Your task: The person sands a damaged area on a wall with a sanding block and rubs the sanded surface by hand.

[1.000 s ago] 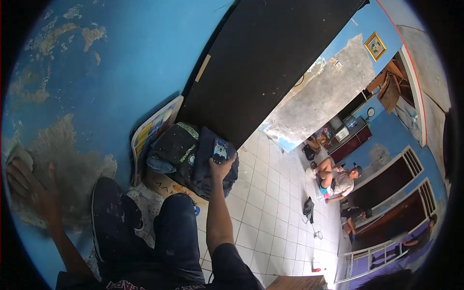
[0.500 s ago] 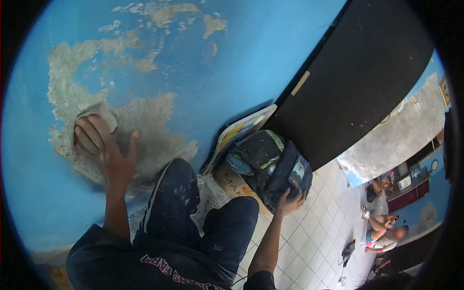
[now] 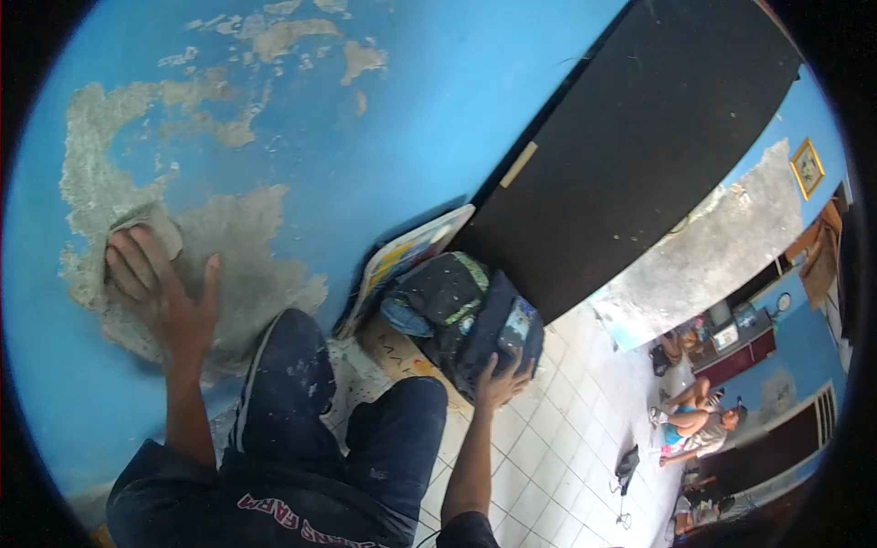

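My left hand (image 3: 169, 301) presses a grey-beige piece of sandpaper (image 3: 166, 232) against a rough bare patch (image 3: 242, 251) on the blue wall. The fingers lie over the sandpaper and hide much of it; the thumb stands apart. To the right, my right hand (image 3: 501, 382) rests on a dark bag (image 3: 448, 292) with its fingers spread. Next to those fingers, a flat rectangle with a bluish picture (image 3: 521, 320) lies on the bag; I cannot tell whether it is a phone or a print. Under the bag is a brown box (image 3: 388, 347) with handwritten letters.
A colourful board (image 3: 411, 251) leans on the wall behind the bag, close to a large black panel (image 3: 630, 155). White floor tiles (image 3: 566, 429) run to the right. Farther off, a person (image 3: 699, 429) sits on the floor near a dark object (image 3: 627, 470).
The camera view has turned to the right, so everything sits farther left. Both hands stay at about the same places on the wall and the bag.
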Demonstrator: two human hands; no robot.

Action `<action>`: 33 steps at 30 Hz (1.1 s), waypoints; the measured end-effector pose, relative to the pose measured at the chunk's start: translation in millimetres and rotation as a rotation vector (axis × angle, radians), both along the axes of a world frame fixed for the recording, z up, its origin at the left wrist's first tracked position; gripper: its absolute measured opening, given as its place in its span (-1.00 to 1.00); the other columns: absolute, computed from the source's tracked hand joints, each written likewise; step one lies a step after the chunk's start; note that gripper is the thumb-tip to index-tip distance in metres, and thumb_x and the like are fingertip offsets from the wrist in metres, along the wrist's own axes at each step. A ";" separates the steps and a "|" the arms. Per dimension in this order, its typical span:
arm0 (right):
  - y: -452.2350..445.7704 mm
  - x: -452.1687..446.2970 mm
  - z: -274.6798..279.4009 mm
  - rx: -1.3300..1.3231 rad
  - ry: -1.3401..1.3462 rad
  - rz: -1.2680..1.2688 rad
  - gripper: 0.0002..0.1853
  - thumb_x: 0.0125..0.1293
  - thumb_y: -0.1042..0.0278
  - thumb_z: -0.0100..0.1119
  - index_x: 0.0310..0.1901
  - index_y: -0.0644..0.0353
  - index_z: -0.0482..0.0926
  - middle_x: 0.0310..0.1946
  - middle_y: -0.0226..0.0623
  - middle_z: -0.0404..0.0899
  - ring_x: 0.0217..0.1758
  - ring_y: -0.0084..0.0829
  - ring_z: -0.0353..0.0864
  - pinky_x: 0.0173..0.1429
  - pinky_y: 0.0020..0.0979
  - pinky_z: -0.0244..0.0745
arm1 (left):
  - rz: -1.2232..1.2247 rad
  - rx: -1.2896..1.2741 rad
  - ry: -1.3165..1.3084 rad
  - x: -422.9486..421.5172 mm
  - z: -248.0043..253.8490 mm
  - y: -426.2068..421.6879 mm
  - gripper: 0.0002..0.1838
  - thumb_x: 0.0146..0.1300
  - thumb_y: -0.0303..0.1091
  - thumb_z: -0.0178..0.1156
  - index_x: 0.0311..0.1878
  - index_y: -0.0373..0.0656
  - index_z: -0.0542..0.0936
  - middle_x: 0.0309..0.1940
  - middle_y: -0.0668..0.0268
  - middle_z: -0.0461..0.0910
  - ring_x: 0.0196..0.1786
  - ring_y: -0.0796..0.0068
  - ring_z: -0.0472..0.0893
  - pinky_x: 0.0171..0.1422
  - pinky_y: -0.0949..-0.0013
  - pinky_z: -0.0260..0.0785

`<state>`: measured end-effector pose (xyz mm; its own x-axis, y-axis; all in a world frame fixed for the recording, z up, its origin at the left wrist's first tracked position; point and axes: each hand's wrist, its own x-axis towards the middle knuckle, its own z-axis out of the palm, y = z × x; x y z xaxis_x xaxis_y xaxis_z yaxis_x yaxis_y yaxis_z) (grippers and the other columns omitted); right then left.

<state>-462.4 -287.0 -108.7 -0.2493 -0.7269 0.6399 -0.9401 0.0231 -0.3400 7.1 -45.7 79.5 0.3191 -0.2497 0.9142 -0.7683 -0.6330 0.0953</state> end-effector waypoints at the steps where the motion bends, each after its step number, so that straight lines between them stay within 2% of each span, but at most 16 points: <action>1: 2.8 2.7 1.3 -0.014 0.009 -0.020 -0.31 0.32 -0.13 0.20 0.43 -0.08 0.33 0.46 0.06 0.12 0.50 0.15 0.08 0.45 0.22 0.06 | 0.004 -0.001 -0.031 0.7 -0.9 -0.4 0.08 0.34 0.24 0.15 0.61 -0.17 -0.21 0.61 -0.07 -0.31 0.64 -0.12 -0.31 0.56 -0.36 -0.46; 2: 4.8 6.8 2.5 -0.033 0.000 -0.010 -0.30 0.33 -0.14 0.20 0.43 -0.04 0.32 0.44 0.07 0.13 0.49 0.15 0.09 0.45 0.21 0.05 | -0.013 -0.015 -0.024 0.8 -2.2 -1.3 0.08 0.34 0.24 0.15 0.61 -0.17 -0.21 0.61 -0.07 -0.31 0.64 -0.12 -0.31 0.56 -0.36 -0.46; 4: 8.2 15.6 2.6 -0.067 -0.008 -0.007 -0.29 0.33 -0.15 0.19 0.43 0.00 0.31 0.43 0.09 0.14 0.48 0.15 0.10 0.45 0.19 0.05 | 0.051 -0.038 -0.050 1.6 -4.2 -1.6 0.04 0.29 0.20 0.22 0.59 -0.23 -0.04 0.59 -0.05 -0.11 0.60 -0.12 -0.08 0.48 -0.39 -0.16; 10: 23.0 45.6 18.1 -0.071 -0.110 0.171 -0.33 0.33 0.00 0.24 0.41 0.03 0.31 0.41 0.03 0.15 0.44 0.11 0.13 0.45 0.16 0.03 | 0.052 -0.050 -0.085 -1.9 -0.3 0.3 0.01 0.30 0.15 0.23 0.59 -0.20 -0.03 0.60 0.00 -0.09 0.60 -0.08 -0.05 0.49 -0.37 -0.12; 12: 28.7 58.1 23.3 -0.109 -0.122 0.172 -0.37 0.28 0.06 0.28 0.35 0.05 0.38 0.38 0.05 0.20 0.41 0.12 0.16 0.42 0.17 0.08 | 0.037 -0.063 -0.093 -2.5 1.5 0.8 0.00 0.31 0.15 0.23 0.59 -0.20 -0.03 0.60 0.00 -0.10 0.61 -0.07 -0.06 0.50 -0.36 -0.12; 14: 33.4 65.5 21.6 0.022 -0.125 0.397 -0.42 0.26 0.07 0.30 0.27 0.08 0.45 0.30 0.02 0.30 0.36 0.11 0.24 0.39 0.12 0.14 | 0.022 -0.078 -0.099 -0.9 -0.8 -0.7 0.00 0.32 0.14 0.22 0.60 -0.19 -0.03 0.60 0.00 -0.10 0.61 -0.06 -0.07 0.50 -0.36 -0.12; 16: 45.0 84.4 19.3 0.064 -0.091 0.567 -0.50 0.20 0.16 0.35 0.18 0.03 0.53 0.25 -0.09 0.41 0.33 -0.01 0.31 0.36 -0.03 0.22 | 0.018 -0.065 -0.078 1.9 -4.5 -0.2 -0.01 0.32 0.11 0.22 0.60 -0.18 -0.03 0.61 0.00 -0.11 0.62 -0.04 -0.08 0.51 -0.34 -0.13; 19: 74.4 103.0 17.4 0.170 0.045 0.622 -0.56 0.23 0.07 0.33 0.11 0.02 0.61 0.15 -0.06 0.52 0.28 -0.02 0.40 0.29 -0.02 0.29 | -0.019 -0.082 -0.042 1.8 -3.7 1.4 -0.03 0.32 0.08 0.22 0.60 -0.16 -0.03 0.61 0.02 -0.09 0.62 -0.04 -0.05 0.53 -0.31 -0.15; 21: 77.7 101.8 12.4 0.587 0.114 0.633 -0.58 0.24 -0.10 0.28 -0.04 0.02 0.71 0.01 -0.06 0.63 0.18 -0.03 0.52 0.27 -0.02 0.33 | -0.029 -0.108 -0.053 0.5 9.5 4.7 -0.04 0.33 0.07 0.22 0.60 -0.15 -0.02 0.60 0.03 -0.08 0.62 -0.04 -0.05 0.54 -0.29 -0.15; 22: 79.4 100.4 11.3 0.582 0.118 0.628 -0.58 0.24 -0.10 0.28 -0.04 0.02 0.71 0.01 -0.06 0.63 0.18 -0.03 0.52 0.27 -0.02 0.33 | -0.034 -0.123 -0.064 0.2 18.9 6.6 -0.05 0.33 0.07 0.21 0.60 -0.14 -0.02 0.60 0.04 -0.07 0.62 -0.04 -0.04 0.54 -0.27 -0.16; 24: 86.9 100.2 13.9 0.653 0.251 0.665 -0.52 0.24 -0.23 0.21 -0.14 0.03 0.77 -0.10 -0.08 0.69 0.11 -0.03 0.59 0.28 -0.03 0.32 | -0.007 -0.170 -0.087 0.8 42.3 9.0 -0.06 0.34 0.08 0.21 0.60 -0.14 -0.01 0.60 0.04 -0.05 0.61 -0.05 -0.03 0.55 -0.27 -0.16; 26: 87.3 100.5 15.4 0.589 0.300 0.675 -0.52 0.22 -0.25 0.22 -0.17 0.02 0.78 -0.13 -0.14 0.71 0.08 -0.05 0.60 0.25 -0.04 0.36 | 0.028 -0.216 -0.111 2.1 48.2 8.7 -0.06 0.34 0.09 0.20 0.60 -0.14 -0.01 0.60 0.04 -0.04 0.61 -0.06 -0.02 0.56 -0.26 -0.17; 28: 80.8 102.1 14.8 0.740 0.332 0.667 -0.49 0.19 -0.27 0.22 -0.15 0.04 0.77 -0.18 -0.13 0.73 0.07 -0.07 0.63 0.20 -0.08 0.44 | 0.074 -0.218 -0.147 3.7 40.3 2.8 -0.08 0.35 0.10 0.18 0.59 -0.15 0.02 0.59 0.02 -0.02 0.61 -0.06 0.00 0.56 -0.27 -0.15; 29: 77.7 103.0 15.2 0.736 0.333 0.661 -0.49 0.19 -0.27 0.22 -0.15 0.04 0.77 -0.18 -0.13 0.73 0.07 -0.07 0.63 0.20 -0.08 0.44 | 0.070 -0.224 -0.145 3.2 31.8 -0.2 -0.08 0.35 0.10 0.18 0.59 -0.15 0.02 0.59 0.02 -0.02 0.61 -0.06 0.00 0.56 -0.27 -0.15; 31: 71.0 110.1 21.7 0.931 0.413 0.601 -0.41 0.14 -0.32 0.23 -0.10 0.08 0.75 -0.16 -0.14 0.74 0.09 -0.10 0.66 0.17 -0.11 0.52 | 0.075 -0.092 -0.002 -0.4 -0.2 -1.7 -0.09 0.35 0.10 0.18 0.59 -0.15 0.03 0.59 0.02 -0.02 0.60 -0.05 0.01 0.56 -0.28 -0.13; 33: 63.2 118.5 22.7 0.997 0.459 0.558 -0.37 0.13 -0.34 0.22 -0.06 0.10 0.74 -0.09 -0.14 0.73 0.12 -0.12 0.65 0.20 -0.13 0.52 | 0.021 -0.052 0.068 1.0 -42.4 -4.0 -0.08 0.35 0.09 0.19 0.59 -0.13 0.02 0.60 0.03 -0.04 0.61 -0.04 0.00 0.56 -0.28 -0.13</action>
<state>-343.9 -223.8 -86.0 0.3535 -0.8828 -0.3095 -0.9323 -0.3596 -0.0392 8.1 -49.7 37.2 0.3851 -0.1956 0.9019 -0.7458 -0.6415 0.1793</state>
